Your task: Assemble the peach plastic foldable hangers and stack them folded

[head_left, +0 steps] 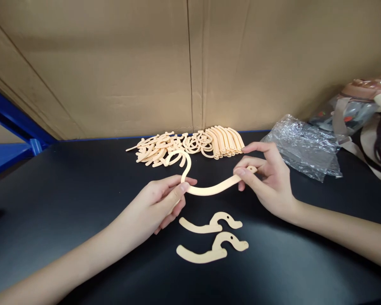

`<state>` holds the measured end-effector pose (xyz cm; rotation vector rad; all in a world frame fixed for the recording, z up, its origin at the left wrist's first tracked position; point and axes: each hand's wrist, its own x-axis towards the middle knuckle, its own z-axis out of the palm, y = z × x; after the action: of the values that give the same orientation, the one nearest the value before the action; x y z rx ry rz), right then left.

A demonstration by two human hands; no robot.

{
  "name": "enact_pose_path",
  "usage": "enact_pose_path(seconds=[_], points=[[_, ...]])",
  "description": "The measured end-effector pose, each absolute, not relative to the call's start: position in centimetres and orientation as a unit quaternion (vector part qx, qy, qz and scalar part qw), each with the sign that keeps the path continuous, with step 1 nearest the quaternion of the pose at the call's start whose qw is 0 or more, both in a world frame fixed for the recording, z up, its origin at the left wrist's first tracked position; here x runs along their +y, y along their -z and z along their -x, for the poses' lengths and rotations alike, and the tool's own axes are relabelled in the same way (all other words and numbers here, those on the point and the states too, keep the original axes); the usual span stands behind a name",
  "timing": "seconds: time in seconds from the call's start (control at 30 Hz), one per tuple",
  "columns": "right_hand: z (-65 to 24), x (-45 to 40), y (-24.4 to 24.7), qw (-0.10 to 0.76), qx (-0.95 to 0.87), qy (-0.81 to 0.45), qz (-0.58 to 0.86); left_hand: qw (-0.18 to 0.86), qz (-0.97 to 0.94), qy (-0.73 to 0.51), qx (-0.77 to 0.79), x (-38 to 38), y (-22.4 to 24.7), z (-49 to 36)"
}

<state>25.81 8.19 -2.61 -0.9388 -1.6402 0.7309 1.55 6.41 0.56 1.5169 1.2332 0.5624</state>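
Note:
My left hand [168, 199] pinches the joint where a beige hanger hook [188, 163] meets a curved hanger arm [209, 190]. Thumb and fingers cover that joint, so I cannot tell whether the two are fastened. The far end of the arm, which has a small hole, is between thumb and fingers of my right hand [263, 182], whose index finger is raised. Held this way, the arm bows downward above the table. Closer to me lie two similar hook-and-arm pairs, an upper pair [200, 229] and a lower pair [201, 256], their ends touching or overlapping.
At the back of the black table [98, 220] sit a loose pile of beige hooks [160, 148] and a neat row of curved arms [224, 142]. Clear plastic bags [301, 146] and a strapped bottle [355, 110] occupy the right. Cardboard [130, 63] stands behind; a blue frame [19, 118] is left.

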Motion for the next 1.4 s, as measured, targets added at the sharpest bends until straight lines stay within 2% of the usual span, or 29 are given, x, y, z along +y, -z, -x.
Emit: enact_pose_path(seconds=[0.17, 0.27, 0.43, 0.57, 0.77, 0.93, 1.1, 1.2, 1.4], points=[[-25.8, 8.9, 2.7, 0.487, -0.706, -0.307, 0.413, 0.45, -0.716, -0.169, 0.506, 6.3, -1.4, -1.6], [-25.7, 9.4, 2.7, 0.455, -0.723, -0.309, 0.418, 0.344, -0.789, -0.108, 0.497, 6.1, -0.9, -1.5], [-25.7, 9.3, 2.7, 0.44, -0.73, -0.306, 0.423, 0.115, -0.858, -0.151, 0.477, 5.9, 0.7, -1.1], [-25.9, 8.6, 2.8, 0.452, -0.758, -0.242, 0.403, 0.013, -0.883, -0.121, 0.454, 5.8, 0.6, -1.1], [-25.7, 8.5, 3.2, 0.4, -0.837, -0.189, 0.324, -0.165, -0.91, -0.133, 0.357, 5.3, 0.7, -1.3], [-25.4, 8.5, 2.9, 0.328, -0.911, -0.076, 0.237, -0.181, -0.912, -0.148, 0.337, 5.3, 1.0, -1.3], [-24.9, 8.1, 2.3, 0.228, -0.956, 0.069, 0.173, -0.144, -0.923, -0.154, 0.322, 5.3, 0.9, -1.3], [-24.8, 8.2, 2.2, 0.24, -0.943, 0.042, 0.226, -0.142, -0.925, -0.152, 0.318, 5.6, 0.8, -1.3], [-25.1, 9.0, 2.4, 0.278, -0.857, -0.095, 0.423, -0.124, -0.926, -0.158, 0.319, 6.7, 1.2, -0.5]])
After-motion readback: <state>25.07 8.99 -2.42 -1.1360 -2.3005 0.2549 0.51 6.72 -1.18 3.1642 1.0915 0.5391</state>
